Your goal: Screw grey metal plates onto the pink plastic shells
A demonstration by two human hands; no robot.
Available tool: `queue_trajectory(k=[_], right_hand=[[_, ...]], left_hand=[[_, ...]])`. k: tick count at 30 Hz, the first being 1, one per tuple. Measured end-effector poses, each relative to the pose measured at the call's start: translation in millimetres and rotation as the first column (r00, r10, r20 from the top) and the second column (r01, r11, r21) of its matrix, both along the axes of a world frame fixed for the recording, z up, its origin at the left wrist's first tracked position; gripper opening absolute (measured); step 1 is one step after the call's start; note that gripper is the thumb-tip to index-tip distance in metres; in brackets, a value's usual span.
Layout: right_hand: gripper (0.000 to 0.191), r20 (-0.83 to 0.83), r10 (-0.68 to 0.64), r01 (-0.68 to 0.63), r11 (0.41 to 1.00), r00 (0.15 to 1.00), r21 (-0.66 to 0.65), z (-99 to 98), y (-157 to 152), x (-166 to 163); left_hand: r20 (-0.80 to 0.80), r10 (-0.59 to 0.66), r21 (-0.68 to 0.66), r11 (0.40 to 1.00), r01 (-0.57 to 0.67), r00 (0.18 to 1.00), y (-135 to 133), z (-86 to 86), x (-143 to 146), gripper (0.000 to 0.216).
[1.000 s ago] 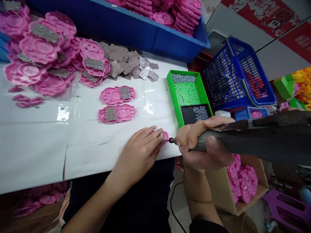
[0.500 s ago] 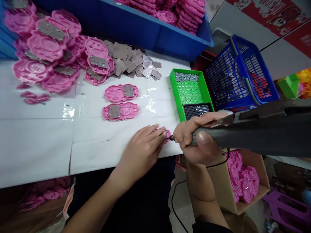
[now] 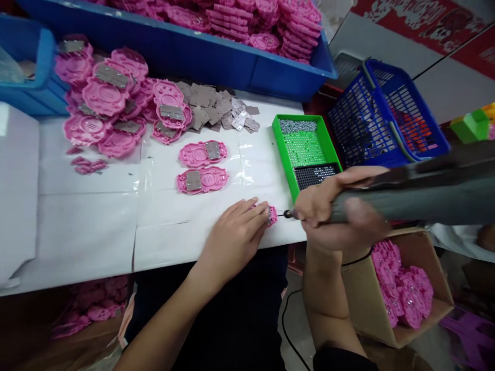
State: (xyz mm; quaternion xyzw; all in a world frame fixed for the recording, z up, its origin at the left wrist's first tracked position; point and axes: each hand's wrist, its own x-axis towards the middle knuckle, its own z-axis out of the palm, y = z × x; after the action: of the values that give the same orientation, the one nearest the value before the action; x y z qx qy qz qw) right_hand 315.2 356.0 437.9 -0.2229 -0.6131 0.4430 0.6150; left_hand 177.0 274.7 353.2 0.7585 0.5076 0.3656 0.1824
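My left hand (image 3: pixel 236 232) lies over a pink plastic part (image 3: pixel 273 216) near the table's front edge, fingers pressed together on it. Most of this part is hidden beneath the fingers. My right hand (image 3: pixel 328 211), blurred by motion, is wrapped round a dark electric screwdriver (image 3: pixel 429 198) held almost level. Its thin bit points left at the pink part, with a small gap between them. Two more pink parts, an upper one (image 3: pixel 202 152) and a lower one (image 3: pixel 209 179), lie beyond my left hand, each with a grey metal plate on it.
A green tray (image 3: pixel 279 150) holds screws and a black perforated block (image 3: pixel 309 176). Behind are loose metal plates (image 3: pixel 207 105), a heap of pink parts (image 3: pixel 106 98) and a blue bin (image 3: pixel 232 59). At right stand a blue basket (image 3: pixel 356 111) and a cardboard box (image 3: pixel 367 304).
My right hand has drawn the screwdriver back to the right, and its bit has come away from the pink part. My left hand stays on that part. The camera view has shifted leftward.
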Motion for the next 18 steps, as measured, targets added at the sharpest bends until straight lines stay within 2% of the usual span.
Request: queue_trajectory(k=[2, 4, 8, 10, 12, 18], right_hand=[[0.014, -0.076, -0.192, 0.194, 0.981, 0.979, 0.027, 13.3, 8.1, 11.5], [0.012, -0.148, -0.359, 0.365, 0.931, 0.922, 0.018, 22.6, 24.5, 24.4], [0.008, -0.174, -0.589, 0.594, 0.804, 0.789, -0.029, 20.2, 73.3, 47.6], [0.007, -0.145, -0.619, 0.621, 0.783, 0.772, -0.038, 12.7, 93.2, 54.4], [0.007, -0.115, -0.617, 0.615, 0.787, 0.779, -0.052, 5.7, 103.7, 56.9], [0.006, -0.084, -0.594, 0.591, 0.804, 0.8, -0.059, -4.2, 102.5, 55.4]], left_hand=[[0.004, -0.002, 0.015, 1.0, 0.002, 1.0, -0.5, -0.2, 0.2, 0.025], [0.003, 0.003, 0.031, 1.0, -0.003, 1.0, -1.2, -0.1, 0.5, 0.024], [0.02, 0.025, 0.08, 0.996, -0.027, 0.999, -3.1, 0.1, 1.6, 0.024], [0.025, 0.023, 0.093, 0.995, -0.025, 0.999, -4.2, 0.0, 2.0, 0.024], [0.015, 0.013, 0.097, 0.995, -0.014, 1.0, -5.4, -0.3, 2.2, 0.025], [-0.088, -0.035, 0.121, 0.992, 0.046, 0.996, -11.3, -2.8, 0.5, 0.028]])
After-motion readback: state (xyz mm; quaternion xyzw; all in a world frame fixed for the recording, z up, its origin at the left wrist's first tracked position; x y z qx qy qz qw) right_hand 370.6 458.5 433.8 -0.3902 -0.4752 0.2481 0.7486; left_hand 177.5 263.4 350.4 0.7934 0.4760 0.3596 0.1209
